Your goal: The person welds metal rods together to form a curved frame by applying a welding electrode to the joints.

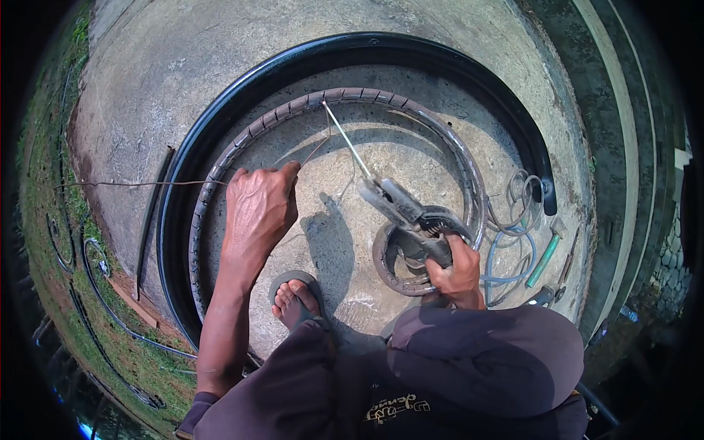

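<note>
My left hand (262,202) is closed round a thin brown metal wire (132,183). One end of the wire sticks out far to the left; the other bends up toward the far rim of a notched metal ring (290,110). In my right hand (458,271) is a welding electrode holder (400,209), gripped by its handle. A pale welding electrode (347,138) runs from its jaws, and the tip meets the inner edge of the ring at the far side, or nearly so. Both hands are above the concrete, and a shadow falls between them.
Around the ring curves a larger black pipe (359,42). A short round metal piece (389,268) stands by my right hand. Hoses (506,235) and a green-handled hammer (544,260) lie at right. My sandalled foot (297,297) is inside the ring. Grass (117,249) borders the left.
</note>
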